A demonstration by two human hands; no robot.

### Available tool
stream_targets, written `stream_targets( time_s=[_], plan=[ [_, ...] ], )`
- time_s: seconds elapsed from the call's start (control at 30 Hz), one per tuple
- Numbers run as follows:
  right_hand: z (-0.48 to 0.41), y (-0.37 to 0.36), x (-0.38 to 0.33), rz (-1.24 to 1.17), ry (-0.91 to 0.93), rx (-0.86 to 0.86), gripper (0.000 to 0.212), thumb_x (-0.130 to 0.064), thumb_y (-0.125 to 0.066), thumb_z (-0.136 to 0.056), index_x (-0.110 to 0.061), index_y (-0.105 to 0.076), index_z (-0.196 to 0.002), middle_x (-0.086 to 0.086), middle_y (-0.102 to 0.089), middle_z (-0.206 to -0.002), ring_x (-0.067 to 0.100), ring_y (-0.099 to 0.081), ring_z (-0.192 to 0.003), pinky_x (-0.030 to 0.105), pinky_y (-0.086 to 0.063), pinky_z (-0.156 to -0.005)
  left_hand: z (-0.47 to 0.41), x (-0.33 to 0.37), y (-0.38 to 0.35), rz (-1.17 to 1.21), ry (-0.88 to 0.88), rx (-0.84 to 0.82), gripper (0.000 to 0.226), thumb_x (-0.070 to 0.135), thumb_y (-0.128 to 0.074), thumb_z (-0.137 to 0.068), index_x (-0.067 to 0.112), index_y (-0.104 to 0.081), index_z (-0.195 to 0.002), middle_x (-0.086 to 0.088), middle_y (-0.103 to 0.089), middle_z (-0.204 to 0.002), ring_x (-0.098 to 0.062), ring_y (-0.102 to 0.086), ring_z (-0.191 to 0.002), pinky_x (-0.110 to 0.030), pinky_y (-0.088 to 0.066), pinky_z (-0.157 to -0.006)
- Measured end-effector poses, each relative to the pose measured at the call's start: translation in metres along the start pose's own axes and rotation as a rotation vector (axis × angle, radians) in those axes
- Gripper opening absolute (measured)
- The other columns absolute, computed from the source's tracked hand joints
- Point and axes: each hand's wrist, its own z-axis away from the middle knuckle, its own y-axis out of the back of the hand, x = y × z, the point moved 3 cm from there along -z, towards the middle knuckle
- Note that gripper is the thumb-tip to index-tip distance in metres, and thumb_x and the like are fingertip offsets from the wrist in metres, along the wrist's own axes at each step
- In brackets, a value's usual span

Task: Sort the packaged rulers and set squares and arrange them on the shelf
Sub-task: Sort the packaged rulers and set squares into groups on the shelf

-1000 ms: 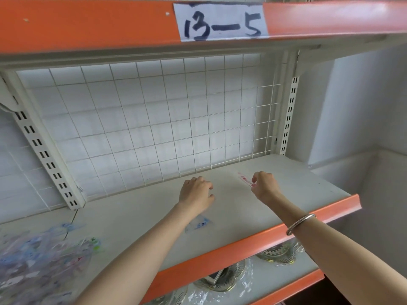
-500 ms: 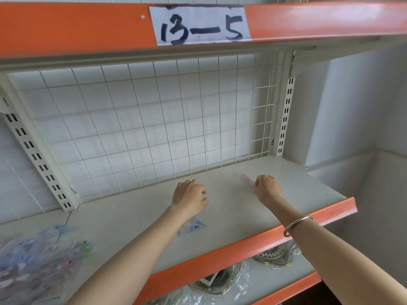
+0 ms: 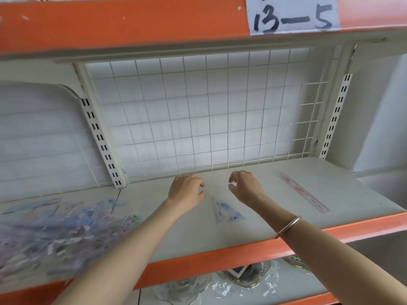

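A clear set square with blue print (image 3: 226,213) lies flat on the cream shelf (image 3: 220,236), between my two forearms. A pink ruler (image 3: 305,192) lies at an angle on the shelf's right part, apart from both hands. My left hand (image 3: 186,190) hovers just left of the set square's top, fingers curled and holding nothing. My right hand (image 3: 245,187) hangs to the right of it, fingers loosely spread and empty. A heap of packaged rulers and set squares (image 3: 57,232) lies blurred at the far left.
A white wire grid (image 3: 198,111) backs the shelf. An orange-fronted upper shelf with a "13-5" label (image 3: 293,16) hangs overhead. Metal dishes in plastic wrap (image 3: 244,276) sit on the shelf below. A wall stands to the right.
My right hand has let go of the pink ruler, which now lies on the shelf, and has moved left. The view has swung left, showing more of the heap.
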Motion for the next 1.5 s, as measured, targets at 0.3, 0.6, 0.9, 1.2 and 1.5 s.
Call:
stream_targets(
  time_s=[0.3, 0.6, 0.9, 1.2, 1.5],
  plan=[
    [0.002, -0.072, -0.143, -0.056, 0.244, -0.207, 0.017, -0.022, -0.055, -0.088, -0.016, -0.066, -0.101, 0.005, -0.065, -0.11, 0.024, -0.059, -0.104, 0.035, -0.046, -0.092, 0.07, -0.129, 0.02, 0.0, 0.197, -0.038, 0.033, 0.028, -0.051, -0.094, 0.022, -0.057, -0.125, 0.001, -0.053, -0.133, -0.02, -0.046, -0.124, -0.031, -0.035, -0.1],
    [0.021, -0.117, -0.236, -0.075, 0.404, -0.402, 0.023, -0.021, -0.057, -0.088, -0.014, -0.065, -0.108, 0.004, -0.064, -0.115, 0.023, -0.058, -0.104, 0.033, -0.045, -0.094, 0.121, -0.211, 0.035, -0.022, 0.287, -0.139, 0.041, 0.046, -0.056, -0.091, 0.026, -0.057, -0.127, 0.002, -0.054, -0.134, -0.02, -0.048, -0.122, -0.034, -0.036, -0.099],
    [0.03, -0.134, -0.268, -0.022, 0.434, -0.524, 0.045, -0.027, -0.068, -0.084, -0.015, -0.058, -0.125, 0.005, -0.06, -0.124, 0.022, -0.055, -0.111, 0.027, -0.041, -0.094, 0.144, -0.239, 0.031, 0.122, 0.289, -0.292, 0.051, 0.049, -0.063, -0.086, 0.031, -0.052, -0.132, 0.001, -0.038, -0.146, -0.021, -0.035, -0.133, -0.044, -0.035, -0.106],
    [0.032, -0.143, -0.282, -0.044, 0.414, -0.467, 0.051, -0.028, -0.07, -0.083, -0.009, -0.057, -0.128, 0.008, -0.062, -0.123, 0.022, -0.057, -0.111, 0.024, -0.041, -0.091, 0.157, -0.259, 0.035, 0.132, 0.321, -0.214, 0.034, 0.037, -0.064, -0.088, 0.025, -0.06, -0.12, 0.001, -0.043, -0.142, -0.02, -0.037, -0.13, -0.038, -0.034, -0.104],
    [0.033, -0.141, -0.293, -0.004, 0.436, -0.487, 0.053, -0.025, -0.071, -0.078, -0.009, -0.055, -0.126, 0.01, -0.05, -0.122, 0.023, -0.05, -0.11, 0.021, -0.037, -0.084, 0.158, -0.262, 0.046, 0.124, 0.336, -0.197, 0.029, 0.029, -0.071, -0.083, 0.024, -0.06, -0.11, -0.003, -0.045, -0.122, -0.021, -0.043, -0.114, -0.033, -0.04, -0.09]
  ],
)
